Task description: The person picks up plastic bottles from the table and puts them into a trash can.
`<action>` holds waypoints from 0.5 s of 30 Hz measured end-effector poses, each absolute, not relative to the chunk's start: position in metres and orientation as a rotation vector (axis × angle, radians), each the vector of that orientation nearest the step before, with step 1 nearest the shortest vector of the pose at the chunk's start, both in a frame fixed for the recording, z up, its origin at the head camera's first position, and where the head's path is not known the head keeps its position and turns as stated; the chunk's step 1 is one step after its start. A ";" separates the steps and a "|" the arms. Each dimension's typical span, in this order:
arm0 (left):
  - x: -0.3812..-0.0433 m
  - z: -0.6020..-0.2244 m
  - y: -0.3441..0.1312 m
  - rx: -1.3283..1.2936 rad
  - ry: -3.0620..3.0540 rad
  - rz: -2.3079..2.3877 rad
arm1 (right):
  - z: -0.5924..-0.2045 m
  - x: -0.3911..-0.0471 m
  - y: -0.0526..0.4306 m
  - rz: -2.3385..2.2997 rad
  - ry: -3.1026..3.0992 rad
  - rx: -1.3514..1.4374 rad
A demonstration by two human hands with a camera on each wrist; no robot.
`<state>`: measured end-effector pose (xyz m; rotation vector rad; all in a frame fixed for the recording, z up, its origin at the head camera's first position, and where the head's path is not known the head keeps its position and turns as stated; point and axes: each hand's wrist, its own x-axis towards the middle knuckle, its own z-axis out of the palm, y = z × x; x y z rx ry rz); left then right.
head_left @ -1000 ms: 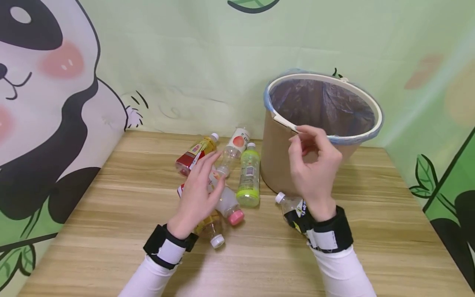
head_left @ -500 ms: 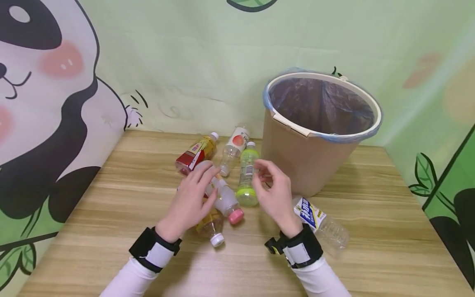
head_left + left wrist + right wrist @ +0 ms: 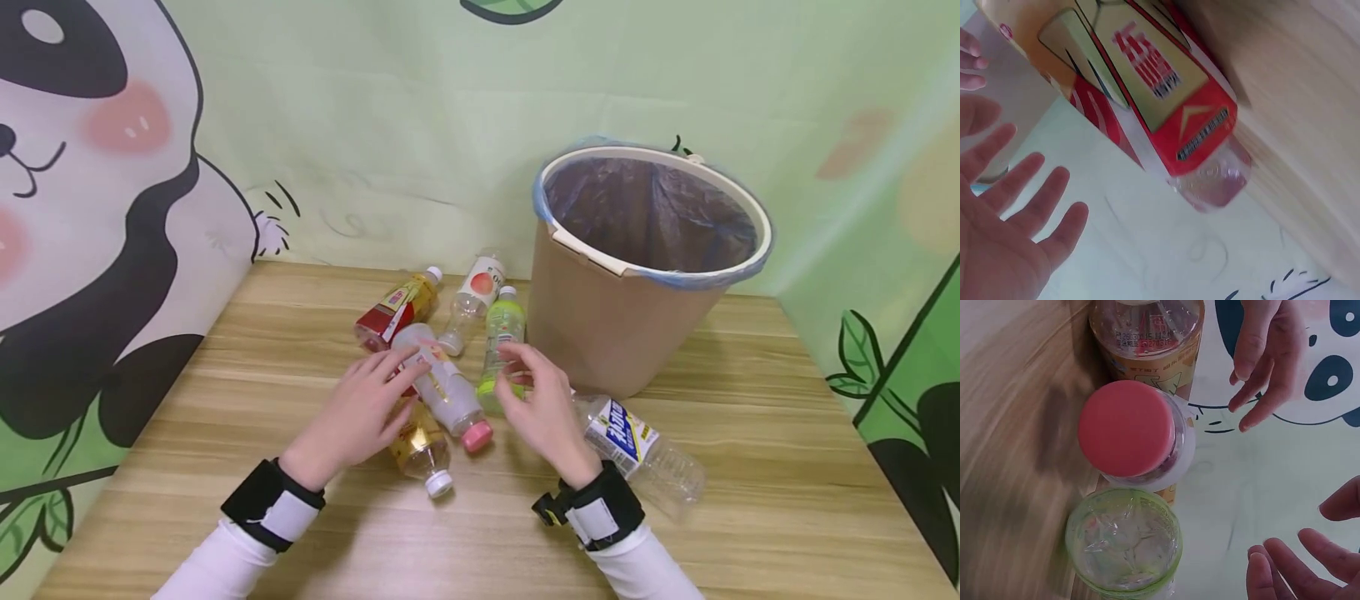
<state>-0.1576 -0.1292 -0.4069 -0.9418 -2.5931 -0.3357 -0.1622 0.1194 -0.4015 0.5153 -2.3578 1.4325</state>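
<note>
My left hand point(image 3: 360, 408) hovers over a bottle with a gold label and white cap point(image 3: 420, 446), fingers spread and slightly bent, holding nothing. Beside that bottle lies a frosted plastic bottle with a pink cap point(image 3: 450, 396). My right hand point(image 3: 543, 408) is bent loosely near the base of a green-labelled bottle point(image 3: 504, 321), which it partly covers in the head view. Nothing is in its grasp. The right wrist view shows the pink cap point(image 3: 1127, 428) and the green bottle's base point(image 3: 1125, 540) lying apart from both hands.
A brown bin point(image 3: 592, 325) with a blue liner stands at the back right. Behind the hands lie a red-and-yellow-labelled bottle point(image 3: 399, 310) and a clear bottle with a peach label point(image 3: 482, 283). A bottle with a blue-and-white label point(image 3: 626, 433) lies right of my right hand.
My right hand has come down and left from the bin's rim to the green bottle. My left hand has drawn back left, uncovering the pink-capped bottle. The right-hand bottle shows a different label side.
</note>
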 end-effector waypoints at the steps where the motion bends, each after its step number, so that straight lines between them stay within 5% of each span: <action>1: -0.158 -0.407 -0.131 -0.956 -2.592 -0.306 | -0.402 -0.162 0.120 1.427 -2.361 0.523; 15: -0.161 -0.406 -0.140 -1.249 -2.711 -0.103 | -0.399 -0.159 0.121 1.447 -2.359 0.567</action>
